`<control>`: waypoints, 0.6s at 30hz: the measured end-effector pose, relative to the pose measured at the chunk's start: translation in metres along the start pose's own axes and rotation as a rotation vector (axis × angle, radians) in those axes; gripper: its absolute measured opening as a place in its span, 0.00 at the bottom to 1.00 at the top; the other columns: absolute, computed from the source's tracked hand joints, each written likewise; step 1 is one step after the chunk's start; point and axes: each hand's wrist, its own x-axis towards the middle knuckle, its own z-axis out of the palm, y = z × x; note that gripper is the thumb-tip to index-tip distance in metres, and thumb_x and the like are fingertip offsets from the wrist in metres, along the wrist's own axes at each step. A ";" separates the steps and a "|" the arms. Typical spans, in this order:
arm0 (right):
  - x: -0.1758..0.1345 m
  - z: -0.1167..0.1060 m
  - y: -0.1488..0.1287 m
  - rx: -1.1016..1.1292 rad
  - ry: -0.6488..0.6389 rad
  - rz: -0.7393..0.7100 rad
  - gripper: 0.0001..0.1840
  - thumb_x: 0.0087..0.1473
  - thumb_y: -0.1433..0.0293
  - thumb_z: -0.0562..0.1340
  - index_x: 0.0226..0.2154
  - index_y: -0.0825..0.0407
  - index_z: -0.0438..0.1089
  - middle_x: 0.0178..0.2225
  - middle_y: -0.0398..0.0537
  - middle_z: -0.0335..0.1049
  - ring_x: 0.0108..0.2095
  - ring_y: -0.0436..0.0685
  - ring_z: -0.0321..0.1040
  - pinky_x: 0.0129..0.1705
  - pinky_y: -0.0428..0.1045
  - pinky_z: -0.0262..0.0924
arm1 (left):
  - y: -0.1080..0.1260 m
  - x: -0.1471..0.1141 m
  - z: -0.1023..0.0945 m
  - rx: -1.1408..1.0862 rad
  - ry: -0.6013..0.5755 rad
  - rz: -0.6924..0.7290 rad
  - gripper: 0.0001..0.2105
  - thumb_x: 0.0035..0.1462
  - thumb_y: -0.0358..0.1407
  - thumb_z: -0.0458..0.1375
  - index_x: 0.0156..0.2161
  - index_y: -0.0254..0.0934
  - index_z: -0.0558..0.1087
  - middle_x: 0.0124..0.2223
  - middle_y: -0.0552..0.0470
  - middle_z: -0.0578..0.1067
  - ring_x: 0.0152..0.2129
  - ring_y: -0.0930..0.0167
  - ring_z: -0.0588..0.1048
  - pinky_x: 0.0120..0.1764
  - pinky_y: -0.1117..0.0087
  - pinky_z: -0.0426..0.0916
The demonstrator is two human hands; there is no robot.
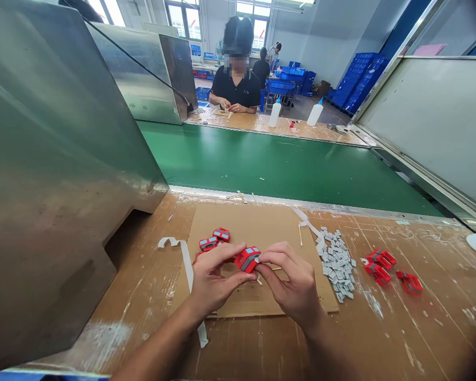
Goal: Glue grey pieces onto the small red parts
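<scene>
Head view looks down on both hands meeting over a sheet of cardboard [262, 227] on a worn wooden bench [420, 328]. Left hand [212, 280] and right hand [295, 283] pinch one small red piece [247, 258] between them, each closed on it with thumb and fingertips. The piece has a grey strip on its face and sits just above the cardboard, roughly midway between the hands, its long axis running left to right, so each hand grips one end and neither is clearly nearer. The right fingertips curl over its right edge, where the grey strip lies.

Behind the left hand, more red pieces [214, 239] lie on the cardboard. A heap of small grey bits [336, 262] sits off the right hand, near the cardboard's edge, and beyond it another group of red pieces [381, 262]. Across the green belt [285, 164] a person in a dark shirt [238, 90] works at another bench.
</scene>
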 end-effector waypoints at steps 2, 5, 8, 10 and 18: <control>0.000 -0.002 0.000 0.000 -0.038 0.001 0.11 0.59 0.82 0.62 0.40 0.51 0.70 0.34 0.46 0.72 0.35 0.54 0.67 0.35 0.50 0.67 | -0.002 0.000 -0.002 0.071 -0.033 0.086 0.24 0.46 0.37 0.75 0.50 0.39 0.79 0.38 0.45 0.83 0.32 0.67 0.81 0.39 0.69 0.78; 0.000 -0.003 -0.002 -0.022 -0.052 0.001 0.11 0.59 0.83 0.61 0.40 0.52 0.70 0.33 0.47 0.71 0.36 0.54 0.66 0.36 0.49 0.65 | -0.003 -0.001 -0.004 0.094 -0.060 0.134 0.25 0.47 0.36 0.74 0.52 0.40 0.77 0.37 0.47 0.82 0.31 0.68 0.79 0.38 0.68 0.76; -0.002 -0.002 -0.003 -0.029 -0.051 0.017 0.11 0.60 0.83 0.60 0.39 0.52 0.69 0.33 0.47 0.70 0.36 0.53 0.65 0.36 0.49 0.64 | -0.003 -0.003 -0.003 0.092 -0.056 0.146 0.25 0.47 0.35 0.74 0.52 0.39 0.76 0.37 0.48 0.81 0.31 0.69 0.78 0.38 0.69 0.75; -0.003 0.000 -0.004 -0.023 -0.067 0.045 0.11 0.61 0.83 0.58 0.39 0.52 0.68 0.33 0.47 0.70 0.35 0.53 0.65 0.36 0.49 0.64 | -0.002 -0.005 -0.001 0.109 -0.039 0.141 0.24 0.47 0.34 0.74 0.50 0.38 0.76 0.36 0.48 0.80 0.31 0.69 0.78 0.38 0.69 0.75; -0.003 0.007 -0.006 -0.032 -0.027 0.072 0.11 0.61 0.83 0.56 0.37 0.52 0.68 0.32 0.46 0.69 0.33 0.52 0.65 0.34 0.48 0.63 | 0.000 -0.009 0.006 0.154 0.030 0.132 0.21 0.50 0.30 0.72 0.49 0.37 0.76 0.35 0.48 0.80 0.31 0.68 0.78 0.32 0.72 0.75</control>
